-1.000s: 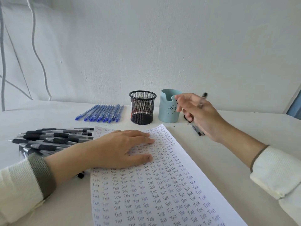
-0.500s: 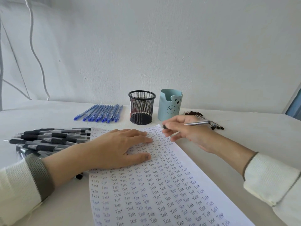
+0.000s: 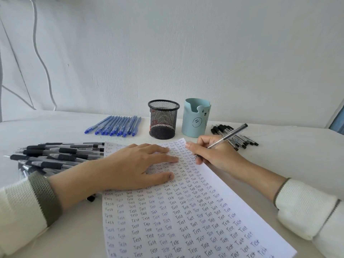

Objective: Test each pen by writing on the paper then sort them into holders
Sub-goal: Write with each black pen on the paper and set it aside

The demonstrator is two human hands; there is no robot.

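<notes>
I hold the pen (image 3: pixel 229 135) in the right hand (image 3: pixel 214 155) with a normal writing grip: the thumb and the first fingers are curled round the lower part of the barrel, and the capped end points up and to the right. The tip is down at the right edge of the paper (image 3: pixel 186 220), near its far corner. The fingers hide the tip, so I cannot tell if it touches the sheet.

The left hand (image 3: pixel 134 164) lies flat on the upper part of the paper with the fingers straight and a little spread. It presses the sheet and holds nothing.

To do this step well, I think the left hand should press down during the whole word, because the sheet lies loose on the table (image 3: pixel 279 146) and may slide. The paper is almost full of the word "Test", so I would look for a free gap and write small. The tip is very close to the edge, so the stroke should go inward, not onto the table. Light pressure is enough; I only need to see if ink comes.

The mesh holder (image 3: pixel 163 119) and the blue holder (image 3: pixel 196 118) stand just behind the paper, and no pen shows above their rims. Near them lie a pile of thin pens (image 3: pixel 240 138), a row of blue pens (image 3: pixel 115 125) and black-grip pens (image 3: pixel 55 155).
</notes>
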